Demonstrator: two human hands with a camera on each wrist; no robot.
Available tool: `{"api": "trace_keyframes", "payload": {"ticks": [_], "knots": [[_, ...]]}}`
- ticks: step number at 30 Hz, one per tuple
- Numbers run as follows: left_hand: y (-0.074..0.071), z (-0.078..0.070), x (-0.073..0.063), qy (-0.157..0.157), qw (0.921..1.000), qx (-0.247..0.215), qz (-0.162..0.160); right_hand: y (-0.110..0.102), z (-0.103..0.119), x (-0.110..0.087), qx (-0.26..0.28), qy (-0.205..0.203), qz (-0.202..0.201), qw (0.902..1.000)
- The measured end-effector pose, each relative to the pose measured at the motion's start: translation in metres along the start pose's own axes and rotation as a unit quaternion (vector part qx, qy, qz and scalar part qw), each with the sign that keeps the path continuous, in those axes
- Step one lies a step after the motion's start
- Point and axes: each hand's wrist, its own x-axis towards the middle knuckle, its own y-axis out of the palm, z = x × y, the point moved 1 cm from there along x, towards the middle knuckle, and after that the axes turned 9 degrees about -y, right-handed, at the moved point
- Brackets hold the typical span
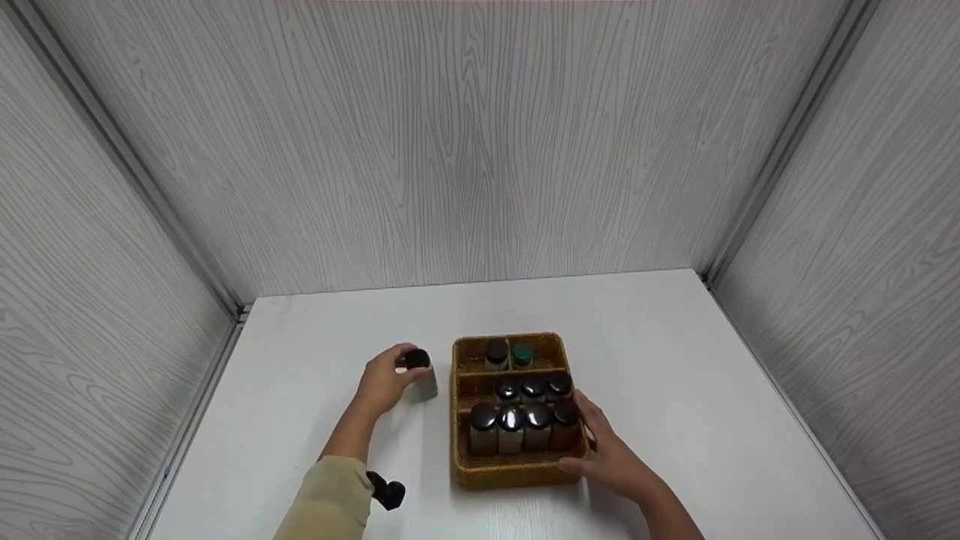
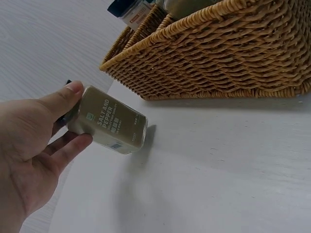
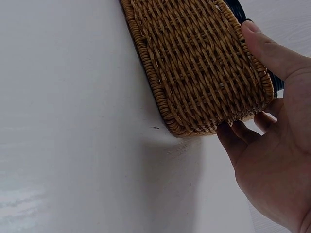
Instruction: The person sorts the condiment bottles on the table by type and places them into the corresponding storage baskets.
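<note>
My left hand (image 1: 384, 381) grips a seasoning jar (image 1: 426, 384) by its black cap, left of a wicker basket (image 1: 517, 477). In the left wrist view the jar's label (image 2: 111, 119) reads "salt and pepper", and the jar is tilted close over the table. At the basket's near right corner, my right hand (image 1: 613, 459) holds the wicker, thumb at the rim and fingers against the side (image 3: 209, 73). Dark-capped jars (image 1: 510, 420) fill the front section, with three more jars (image 1: 533, 388) in the middle one. A green-capped jar (image 1: 523, 354) and a dark-capped jar (image 1: 496, 352) stand at the back.
The basket stands on a white table (image 1: 660, 337), split by wicker dividers. Grey wood-grain panels (image 1: 480, 150) rise behind the table and along both sides. A black device (image 1: 388, 491) sits at the left wrist, by the beige sleeve (image 1: 330, 487).
</note>
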Motion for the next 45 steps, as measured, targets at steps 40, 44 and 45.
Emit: {"api": "trace_keyframes", "payload": {"ticks": [40, 44, 45], "knots": [[-0.018, -0.058, -0.040, 0.019, 0.9963, -0.079, 0.031, -0.002, -0.005, 0.006, 0.016, 0.006, 0.002, 0.9998], [-0.014, -0.066, -0.043, 0.028, 0.9955, -0.081, 0.039, -0.001, -0.005, 0.005, 0.011, 0.005, 0.002, 0.9999], [-0.013, -0.069, -0.044, 0.031, 0.9953, -0.081, 0.042, -0.001, -0.005, 0.005, 0.009, 0.004, 0.001, 0.9999]]}}
